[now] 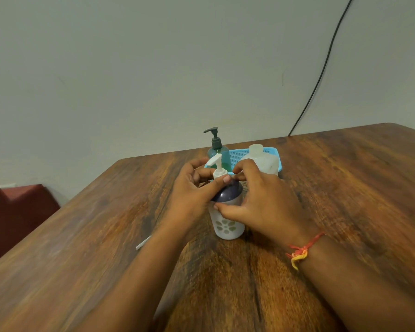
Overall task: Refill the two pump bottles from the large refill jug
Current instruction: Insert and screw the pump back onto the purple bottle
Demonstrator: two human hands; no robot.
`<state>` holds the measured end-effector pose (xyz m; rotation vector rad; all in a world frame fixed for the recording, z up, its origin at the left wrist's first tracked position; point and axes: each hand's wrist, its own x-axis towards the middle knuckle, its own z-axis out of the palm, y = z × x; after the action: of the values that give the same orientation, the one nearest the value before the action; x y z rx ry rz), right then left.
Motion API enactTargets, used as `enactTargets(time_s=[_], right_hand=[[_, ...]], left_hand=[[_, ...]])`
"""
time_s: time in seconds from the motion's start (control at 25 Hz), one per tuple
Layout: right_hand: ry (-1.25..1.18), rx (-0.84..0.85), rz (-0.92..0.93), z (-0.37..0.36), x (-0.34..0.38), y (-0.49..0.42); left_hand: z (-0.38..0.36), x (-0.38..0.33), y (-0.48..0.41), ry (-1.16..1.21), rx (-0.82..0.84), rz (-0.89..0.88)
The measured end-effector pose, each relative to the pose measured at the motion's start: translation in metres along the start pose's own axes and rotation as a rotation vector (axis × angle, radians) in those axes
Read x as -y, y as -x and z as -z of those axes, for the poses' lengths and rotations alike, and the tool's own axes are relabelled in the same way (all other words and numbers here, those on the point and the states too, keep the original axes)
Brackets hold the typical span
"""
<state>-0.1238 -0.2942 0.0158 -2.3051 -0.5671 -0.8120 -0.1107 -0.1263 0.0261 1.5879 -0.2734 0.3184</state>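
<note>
White flower-printed pump bottle (228, 224) with dark domed collar is gripped between left hand (192, 190) and right hand (259, 200) on wooden tabletop (345, 188); translucent refill jug (261, 161) just beyond. Twisting could tip it.

Glossy plastic pump bottle (228, 221) on grained wood table (333, 188).

A white pump bottle with a dark domed collar (227, 221) stands upright on the wooden table (345, 188), near its middle. The left hand (189, 188) lies against its left side and the right hand (259, 202) against its right. Behind it, by the wall, sits a blue mesh plastic basket (240, 155); a green pump bottle with a dark pump (218, 152) stands at the basket's left end, seemingly inside it, and the translucent white refill jug (261, 161) at its right. A thin white tube (143, 243) lies on the table left of the near bottle
</note>
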Motion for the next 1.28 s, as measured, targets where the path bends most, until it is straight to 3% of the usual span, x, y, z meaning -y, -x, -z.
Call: enactTargets(time_s=[0.72, 0.84, 0.96, 1.08, 1.28], right_hand=[[-0.027, 0.039, 0.025, 0.005, -0.01, -0.005], [-0.056, -0.063, 0.078, 0.01, -0.012, -0.007], [-0.032, -0.322, 0.099, 0.013, -0.017, -0.008], [0.023, -0.467, -0.004, 0.016, -0.032, -0.015], [-0.136, -0.22, -0.323, 0.007, -0.048, -0.018]], left_hand=[[0.011, -0.01, 0.01, -0.121, 0.149, 0.065], [0.02, -0.006, 0.016, -0.126, 0.169, 0.083], [0.025, -0.002, 0.02, -0.18, 0.225, 0.1], [0.022, 0.0, 0.021, -0.27, 0.254, 0.113], [0.015, 0.011, 0.02, -0.37, 0.162, 0.034]])
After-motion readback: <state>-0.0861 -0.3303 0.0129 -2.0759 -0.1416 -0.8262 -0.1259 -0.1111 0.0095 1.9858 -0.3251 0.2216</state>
